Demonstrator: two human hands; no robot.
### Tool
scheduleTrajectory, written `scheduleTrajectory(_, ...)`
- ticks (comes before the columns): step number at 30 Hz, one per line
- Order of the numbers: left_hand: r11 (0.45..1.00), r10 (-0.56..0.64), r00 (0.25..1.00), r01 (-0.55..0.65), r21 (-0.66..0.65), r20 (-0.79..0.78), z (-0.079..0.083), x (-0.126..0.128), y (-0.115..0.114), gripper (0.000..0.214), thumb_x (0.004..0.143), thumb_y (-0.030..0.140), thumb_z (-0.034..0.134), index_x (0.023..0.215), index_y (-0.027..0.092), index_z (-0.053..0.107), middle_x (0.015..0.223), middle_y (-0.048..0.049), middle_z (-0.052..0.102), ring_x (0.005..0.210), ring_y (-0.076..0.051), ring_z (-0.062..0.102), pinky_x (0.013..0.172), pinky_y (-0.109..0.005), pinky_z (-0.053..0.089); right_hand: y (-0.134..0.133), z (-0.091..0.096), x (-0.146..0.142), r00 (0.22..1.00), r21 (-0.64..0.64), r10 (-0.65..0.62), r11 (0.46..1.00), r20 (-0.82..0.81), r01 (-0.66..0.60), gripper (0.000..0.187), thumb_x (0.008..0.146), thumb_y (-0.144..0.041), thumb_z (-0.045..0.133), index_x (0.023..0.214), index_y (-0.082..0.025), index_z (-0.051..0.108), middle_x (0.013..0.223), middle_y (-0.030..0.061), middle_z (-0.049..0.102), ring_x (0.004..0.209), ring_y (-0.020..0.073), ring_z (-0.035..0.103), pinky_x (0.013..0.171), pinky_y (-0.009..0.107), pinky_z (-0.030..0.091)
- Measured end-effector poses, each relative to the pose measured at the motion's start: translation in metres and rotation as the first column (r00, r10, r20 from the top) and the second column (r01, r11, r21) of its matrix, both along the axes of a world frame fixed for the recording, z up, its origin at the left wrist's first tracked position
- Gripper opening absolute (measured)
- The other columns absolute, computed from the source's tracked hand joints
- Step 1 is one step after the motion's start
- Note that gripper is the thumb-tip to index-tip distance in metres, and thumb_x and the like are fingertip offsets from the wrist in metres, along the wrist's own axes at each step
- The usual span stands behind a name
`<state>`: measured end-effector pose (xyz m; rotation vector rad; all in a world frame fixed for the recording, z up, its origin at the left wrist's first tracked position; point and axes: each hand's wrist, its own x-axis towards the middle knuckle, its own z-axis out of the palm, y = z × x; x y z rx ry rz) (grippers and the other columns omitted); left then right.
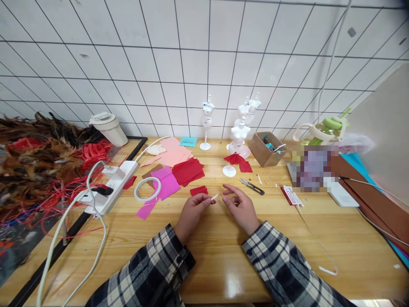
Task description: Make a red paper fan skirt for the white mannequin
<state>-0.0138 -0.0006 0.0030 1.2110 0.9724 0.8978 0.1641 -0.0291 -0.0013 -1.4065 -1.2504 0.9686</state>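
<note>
My left hand (pixel 194 212) is closed in a pinch on a small white strip (pixel 215 197), which sticks out past its fingertips. Just to its right, my right hand (pixel 240 207) is held with thumb and fingers apart, and nothing shows between them. A folded red paper piece (pixel 198 190) lies right behind my left hand. Thread snips (pixel 254 186) rest on the table beyond my right hand. Farther back, a pleated red paper piece (pixel 234 159) stands by a small white dress form (pixel 240 134), with a flat red scrap (pixel 246 166) beside it.
A tape roll (pixel 136 190) lies over magenta paper (pixel 168 181), near red sheets (pixel 188 171) and pink sheets (pixel 175 151). On the left are a power strip (pixel 116 185) with cables, a cup (pixel 110 130) and feathers (pixel 41 149). A cardboard box (pixel 266 153) stands at the back.
</note>
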Motion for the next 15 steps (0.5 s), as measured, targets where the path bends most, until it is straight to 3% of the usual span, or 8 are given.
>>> scheduleTrajectory(3,0.997,-0.036,0.996,0.042,-0.069,0.084,0.000,0.000,0.000,0.019,0.076,0.036,0.067,0.075,0.017,0.068,0.083,-0.0032,0.071,0.085,-0.018,0.061,0.085,-0.030,0.043,0.000,-0.001,0.001,0.972,-0.181,0.058,0.978,-0.230,-0.101,0.052,0.077,-0.044,0.064,0.122,-0.018,0.060,0.098,0.0075,0.068,0.048,0.0077,0.049,0.038,0.022,0.040)
scheduleTrajectory(7,0.990,-0.095,0.989,0.105,-0.093,0.112,0.001,0.002,-0.001,0.019,0.076,0.035,0.068,0.076,0.016,0.069,0.085,-0.0045,0.072,0.085,-0.019,0.061,0.086,-0.030,0.042,-0.001,-0.005,-0.008,0.888,-0.230,0.066,0.955,-0.455,-0.188,0.038,0.072,-0.045,0.070,0.093,-0.014,0.070,0.073,0.0046,0.069,0.051,0.0089,0.053,0.041,0.019,0.042)
scheduleTrajectory(10,0.991,-0.074,0.992,0.085,-0.103,0.104,0.000,0.003,-0.002,0.018,0.075,0.034,0.070,0.077,0.016,0.069,0.090,-0.0053,0.073,0.089,-0.020,0.062,0.087,-0.031,0.042,0.000,-0.005,-0.009,0.822,-0.218,-0.017,0.967,-0.569,-0.131,0.032,0.068,-0.042,0.076,0.082,-0.015,0.069,0.081,0.0059,0.071,0.057,0.0085,0.055,0.043,0.017,0.043)
scheduleTrajectory(13,0.994,-0.041,0.994,0.051,-0.097,0.099,-0.002,0.002,-0.001,0.018,0.075,0.034,0.070,0.078,0.016,0.069,0.098,-0.0071,0.073,0.099,-0.022,0.061,0.094,-0.033,0.040,0.006,0.005,0.015,0.768,-0.238,-0.143,0.971,-0.624,-0.013,0.034,0.066,-0.045,0.077,0.086,-0.019,0.066,0.091,0.0055,0.071,0.053,0.0076,0.055,0.041,0.016,0.041)
scheduleTrajectory(15,0.996,-0.029,0.996,0.035,-0.079,0.083,-0.002,0.001,-0.001,0.018,0.075,0.035,0.069,0.077,0.016,0.069,0.101,-0.0078,0.073,0.103,-0.023,0.061,0.096,-0.034,0.039,0.009,0.015,0.045,0.847,-0.193,-0.172,0.978,-0.504,0.084,0.036,0.068,-0.046,0.074,0.091,-0.019,0.066,0.084,0.0036,0.070,0.047,0.0057,0.048,0.039,0.016,0.038)
